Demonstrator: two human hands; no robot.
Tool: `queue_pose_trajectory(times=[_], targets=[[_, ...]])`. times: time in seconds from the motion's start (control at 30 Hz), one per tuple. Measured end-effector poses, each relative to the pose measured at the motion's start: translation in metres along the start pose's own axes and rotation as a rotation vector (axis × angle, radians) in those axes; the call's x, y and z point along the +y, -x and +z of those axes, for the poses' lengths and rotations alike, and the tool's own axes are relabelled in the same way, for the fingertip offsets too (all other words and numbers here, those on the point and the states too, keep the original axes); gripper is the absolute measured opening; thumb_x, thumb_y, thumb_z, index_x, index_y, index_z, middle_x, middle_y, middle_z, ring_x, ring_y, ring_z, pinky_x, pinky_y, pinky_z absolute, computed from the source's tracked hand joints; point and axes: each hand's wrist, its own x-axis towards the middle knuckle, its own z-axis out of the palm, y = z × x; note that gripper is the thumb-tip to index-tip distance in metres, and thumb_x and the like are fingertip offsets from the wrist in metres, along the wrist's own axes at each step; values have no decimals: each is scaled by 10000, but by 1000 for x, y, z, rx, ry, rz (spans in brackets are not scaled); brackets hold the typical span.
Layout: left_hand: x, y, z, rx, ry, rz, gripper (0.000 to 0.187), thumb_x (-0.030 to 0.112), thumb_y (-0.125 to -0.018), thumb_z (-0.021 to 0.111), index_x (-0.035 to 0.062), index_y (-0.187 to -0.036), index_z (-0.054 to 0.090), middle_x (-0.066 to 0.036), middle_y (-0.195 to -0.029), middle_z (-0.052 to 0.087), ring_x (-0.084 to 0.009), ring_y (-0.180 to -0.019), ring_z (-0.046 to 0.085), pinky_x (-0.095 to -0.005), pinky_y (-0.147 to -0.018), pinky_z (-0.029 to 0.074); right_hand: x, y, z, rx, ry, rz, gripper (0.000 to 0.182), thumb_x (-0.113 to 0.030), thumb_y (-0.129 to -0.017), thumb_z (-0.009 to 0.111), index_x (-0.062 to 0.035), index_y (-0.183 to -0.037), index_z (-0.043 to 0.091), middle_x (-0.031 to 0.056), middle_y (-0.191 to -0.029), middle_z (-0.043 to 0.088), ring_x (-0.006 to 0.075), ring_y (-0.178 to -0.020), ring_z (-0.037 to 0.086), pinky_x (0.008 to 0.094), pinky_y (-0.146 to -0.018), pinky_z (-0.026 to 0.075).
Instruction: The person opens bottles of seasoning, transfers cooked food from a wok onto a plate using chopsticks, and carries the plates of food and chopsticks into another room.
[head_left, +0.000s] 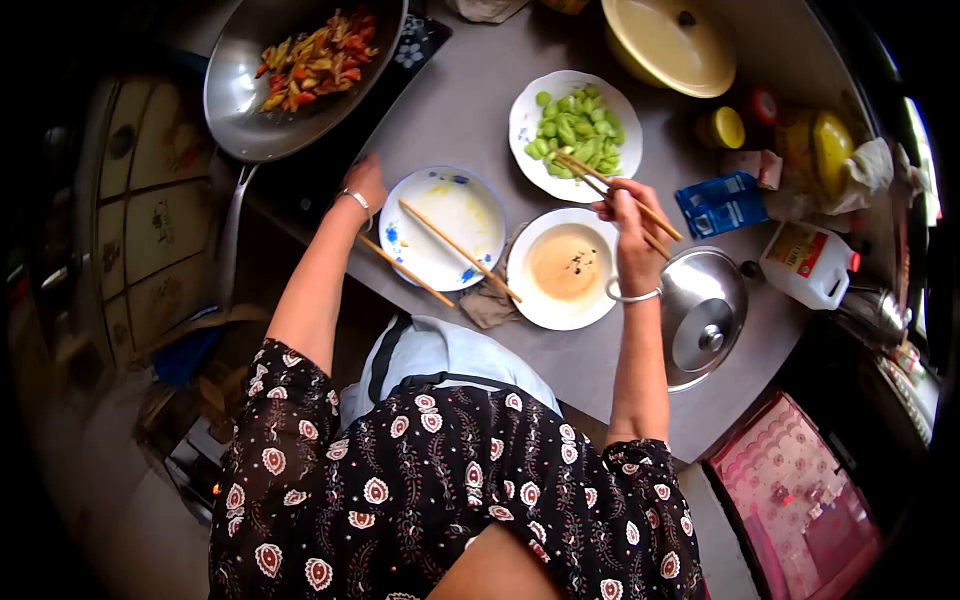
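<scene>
My right hand (637,225) is closed around a pair of chopsticks (590,178). Their tips touch the pale green vegetable pieces (580,125) heaped on a white scalloped plate (522,110). At the counter's left edge, my left hand (367,185) is beside a blue-patterned white dish (440,180) with yellowish smears; its fingers are hard to make out. One loose chopstick (460,250) lies across that dish, and a second chopstick (407,272) is by its lower left rim. Between my arms stands a white bowl (515,270) of brownish liquid with dark specks.
A wok (225,110) with cooked red and yellow pieces sits at upper left, its handle (238,215) pointing toward me. Right of my forearm lies a glass lid (705,315). Beyond are a white jug (808,262), a blue packet (722,203) and a yellow basin (670,45).
</scene>
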Motion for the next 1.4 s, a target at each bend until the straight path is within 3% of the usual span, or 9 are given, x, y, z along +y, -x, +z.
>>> queue_pose_trajectory(times=[0.43, 0.57, 0.63, 0.83, 0.97, 1.1, 1.23, 1.27, 1.4], targets=[[1, -5, 2, 45, -15, -2, 298, -1, -706, 545, -55, -993, 485, -275, -979, 581, -390, -982, 552, -395, -853, 455, -9, 71, -15, 183, -95, 89, 244, -147, -921, 446, 53, -1039, 522, 165, -864, 606, 205, -724, 641, 267, -667, 526], [4, -6, 1, 3, -31, -1, 340, 1, -722, 530, -73, -1049, 476, -278, -1019, 576, -375, -1013, 551, -382, -886, 450, 1, 93, -7, 298, 346, -236, 183, -44, -864, 509, 33, -1014, 579, 146, -914, 593, 208, -749, 622, 271, -676, 512], [6, -4, -7, -41, -65, 32, 344, 5, -731, 527, -80, -1061, 477, -275, -1026, 578, -364, -1017, 557, -375, -891, 452, 5, 100, -3, 307, 844, -531, 219, 2, -792, 584, -5, -1009, 610, 171, -944, 563, 277, -832, 591, 323, -663, 502], [0, 14, -13, -19, 42, 179, 295, 65, -765, 580, -63, -1021, 507, -245, -992, 593, -364, -951, 580, -392, -816, 482, 67, 135, 10, 114, 1177, -503, 299, -17, -731, 635, -40, -1024, 583, 138, -1005, 521, 293, -863, 586, 364, -671, 509], [6, 69, -31, 434, 298, 484, 202, 28, -747, 600, -21, -927, 524, -181, -854, 595, -352, -796, 583, -404, -708, 481, 87, 147, 17, 21, 1248, -498, 331, 27, -715, 568, -33, -1038, 529, 128, -1057, 473, 283, -865, 573, 348, -708, 499], [0, 111, -23, 371, 481, 449, 148, 29, -747, 604, 14, -881, 543, -150, -793, 588, -307, -721, 583, -363, -637, 468, 104, 156, 13, -6, 1278, -436, 361, 18, -726, 557, -38, -1080, 516, 129, -1108, 482, 283, -911, 562, 349, -745, 482], [-13, 139, 2, 146, 628, 235, 96, 55, -748, 629, -1, -786, 561, -128, -668, 610, -247, -590, 600, -329, -565, 472, 91, 158, 20, 32, 1334, -416, 363, -18, -741, 557, -43, -1102, 524, 131, -1167, 492, 295, -942, 540, 368, -755, 446], [-16, 141, 8, 91, 713, 222, 97, 89, -790, 622, 8, -814, 574, -41, -600, 582, -101, -500, 542, -243, -456, 432, 84, 157, 26, 70, 1356, -389, 360, -31, -741, 565, -43, -1099, 527, 129, -1159, 498, 294, -938, 537, 371, -743, 441], [-21, 141, 24, -394, 1032, -323, 298, 295, -809, 650, 24, -844, 532, -58, -651, 563, -134, -487, 570, -228, -381, 435, 77, 154, 54, 20, 1207, -342, 375, -124, -718, 629, -51, -1075, 541, 107, -1072, 544, 275, -913, 515, 383, -734, 415]])
